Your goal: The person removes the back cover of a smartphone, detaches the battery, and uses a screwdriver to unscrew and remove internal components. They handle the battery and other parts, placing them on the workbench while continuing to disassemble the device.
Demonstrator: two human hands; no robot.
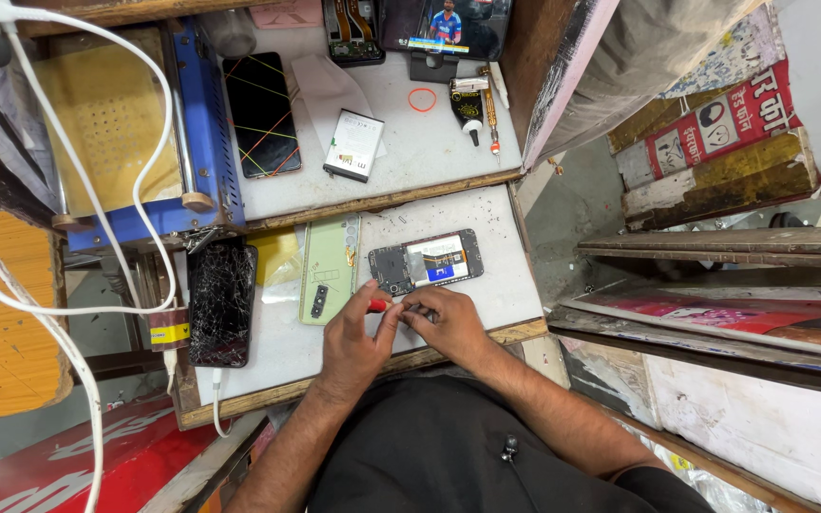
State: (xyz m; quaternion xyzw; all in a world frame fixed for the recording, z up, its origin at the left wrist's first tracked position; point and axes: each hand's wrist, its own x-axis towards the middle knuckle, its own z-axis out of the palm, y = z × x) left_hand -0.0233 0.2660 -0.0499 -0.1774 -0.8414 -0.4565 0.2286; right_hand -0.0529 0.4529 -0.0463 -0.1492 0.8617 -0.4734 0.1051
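Your left hand (352, 334) is pinched shut on a small red-handled screwdriver (378, 305), and your right hand (448, 323) has its fingertips closed together at the tool's tip, on something too small to tell, near the front edge of the white bench (505, 285). The opened phone (427, 261) lies just beyond your fingers, beside the green back cover (330, 268). Keep both hands low over the bench and the tool steady, so any small part stays on the bench.

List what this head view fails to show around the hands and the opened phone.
- Red tool: only a short red bit shows; the left hand and right hand cover the rest.
- Small part under the right fingertips: too small to tell.
- Opened phone: board details too fine.
- Top screen: cut by the frame edge.
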